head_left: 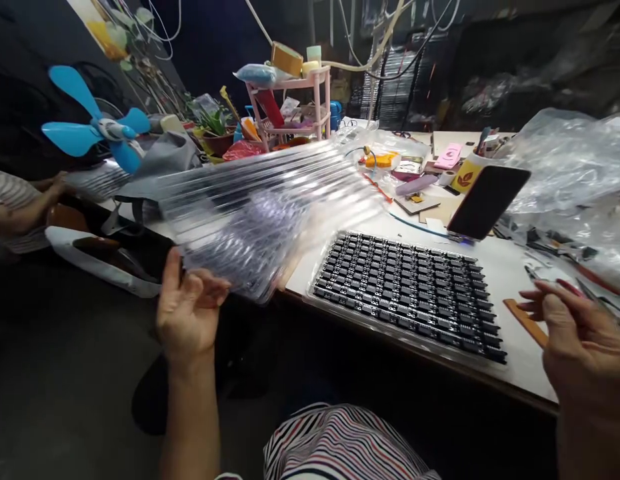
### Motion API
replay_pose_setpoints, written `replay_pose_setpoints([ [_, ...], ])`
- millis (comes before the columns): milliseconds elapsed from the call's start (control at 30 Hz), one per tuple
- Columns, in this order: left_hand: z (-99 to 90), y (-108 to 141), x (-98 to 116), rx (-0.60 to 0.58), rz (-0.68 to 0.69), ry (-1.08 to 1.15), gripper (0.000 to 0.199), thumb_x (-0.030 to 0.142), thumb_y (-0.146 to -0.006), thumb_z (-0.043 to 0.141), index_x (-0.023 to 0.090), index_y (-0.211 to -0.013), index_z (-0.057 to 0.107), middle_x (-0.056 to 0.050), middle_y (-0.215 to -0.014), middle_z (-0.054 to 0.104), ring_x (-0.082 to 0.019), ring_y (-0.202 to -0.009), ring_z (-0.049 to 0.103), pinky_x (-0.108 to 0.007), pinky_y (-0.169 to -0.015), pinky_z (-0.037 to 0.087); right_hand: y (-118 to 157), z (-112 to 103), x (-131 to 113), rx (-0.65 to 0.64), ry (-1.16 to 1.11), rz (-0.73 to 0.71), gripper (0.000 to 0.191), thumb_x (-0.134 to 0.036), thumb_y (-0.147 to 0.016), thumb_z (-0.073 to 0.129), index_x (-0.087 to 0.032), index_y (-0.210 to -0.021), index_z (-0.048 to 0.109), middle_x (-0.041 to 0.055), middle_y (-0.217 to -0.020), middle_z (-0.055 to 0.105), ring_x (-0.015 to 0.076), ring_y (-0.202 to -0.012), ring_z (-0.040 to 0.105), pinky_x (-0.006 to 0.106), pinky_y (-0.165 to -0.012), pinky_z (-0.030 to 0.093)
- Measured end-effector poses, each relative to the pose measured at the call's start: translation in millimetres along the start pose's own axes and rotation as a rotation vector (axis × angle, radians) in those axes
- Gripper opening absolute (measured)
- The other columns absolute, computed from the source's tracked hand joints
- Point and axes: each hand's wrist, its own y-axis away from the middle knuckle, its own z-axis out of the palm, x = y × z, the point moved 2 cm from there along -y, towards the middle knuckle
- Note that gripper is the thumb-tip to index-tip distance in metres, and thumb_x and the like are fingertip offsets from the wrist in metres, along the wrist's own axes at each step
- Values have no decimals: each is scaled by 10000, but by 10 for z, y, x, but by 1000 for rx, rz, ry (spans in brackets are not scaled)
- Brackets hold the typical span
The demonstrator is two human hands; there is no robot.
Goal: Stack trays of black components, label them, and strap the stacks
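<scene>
My left hand (193, 310) is raised palm-up at the table's left end, its fingers apart and partly bent. Close to its fingertips is a clear ridged plastic tray (270, 180), tilted and smeared by motion. Under it, more clear plastic (240, 267) overhangs the table edge; whether the fingers touch it is unclear. My right hand (583, 327) hovers over the right side with loosely curled, parted fingers, beside a flat orange-brown strip (525, 322). I see no firm grip there. Between the hands lies a clear tray filled with rows of small black electronic parts (405, 290).
Behind the filled tray a phone (490, 200) stands tilted. Crumpled clear plastic bags (575, 173) pile up at right. A pink shelf (290, 100) stands at the back, and a blue-bladed fan (97, 123) at left. Another person's arm (30, 207) shows at far left.
</scene>
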Motion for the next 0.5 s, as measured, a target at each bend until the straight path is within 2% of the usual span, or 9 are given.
replay_pose_setpoints([
  [67, 230, 61, -122, -101, -137, 37, 551, 210, -709, 693, 243, -1238, 542, 26, -708, 607, -120, -550, 611, -198, -434, 415, -73, 99, -217, -136, -267, 21, 461, -477, -814, 596, -220, -1197, 615, 89, -958, 666, 189, -734, 633, 361, -743, 510],
  [133, 445, 110, -308, -230, -299, 41, 580, 231, -705, 699, 228, -1259, 528, 25, -699, 595, -105, -520, 590, -181, -402, 366, -174, 204, -342, -331, -475, 125, 617, -590, -763, 602, -240, -1270, 555, 98, -978, 669, 187, -721, 635, 339, -682, 523],
  [167, 529, 126, -415, -294, -373, 27, 606, 241, -706, 700, 222, -1282, 510, 23, -711, 594, -98, -517, 582, -177, -399, 349, -217, 239, -365, -383, -532, 194, 667, -614, -733, 620, -252, -1287, 537, 97, -990, 668, 180, -717, 633, 316, -649, 529],
  [233, 625, 133, -633, -382, -460, -43, 618, 269, -722, 690, 201, -1305, 495, 11, -750, 604, -85, -541, 576, -177, -432, 361, -265, 258, -331, -377, -515, 303, 682, -573, -675, 698, -268, -1268, 555, 73, -974, 669, 144, -689, 615, 242, -594, 521],
  [267, 637, 125, -736, -405, -467, -100, 582, 285, -736, 675, 186, -1287, 517, -1, -778, 615, -86, -580, 582, -184, -477, 393, -262, 243, -279, -351, -462, 336, 670, -528, -655, 733, -273, -1253, 570, 54, -952, 670, 127, -681, 606, 208, -578, 509],
  [333, 621, 99, -902, -442, -397, -270, 445, 305, -777, 624, 168, -1199, 598, -39, -900, 644, -113, -760, 609, -219, -665, 468, -208, 179, -120, -336, -327, 368, 670, -478, -619, 769, -280, -1233, 588, 24, -910, 666, 123, -699, 602, 169, -556, 490],
  [400, 595, 87, -1011, -504, -284, -479, 336, 302, -815, 562, 161, -1104, 660, -70, -1061, 633, -155, -999, 577, -265, -892, 437, -122, 86, 96, -375, -153, 399, 652, -511, -660, 724, -281, -1251, 575, 24, -940, 660, 157, -770, 613, 179, -549, 489],
  [500, 602, 99, -1094, -598, -192, -684, 349, 319, -859, 488, 133, -1096, 662, -98, -1171, 594, -183, -1145, 516, -291, -1021, 359, -37, -65, 429, -423, 114, 435, 626, -577, -758, 590, -217, -1269, 562, 66, -930, 657, 190, -710, 606, 232, -488, 477],
])
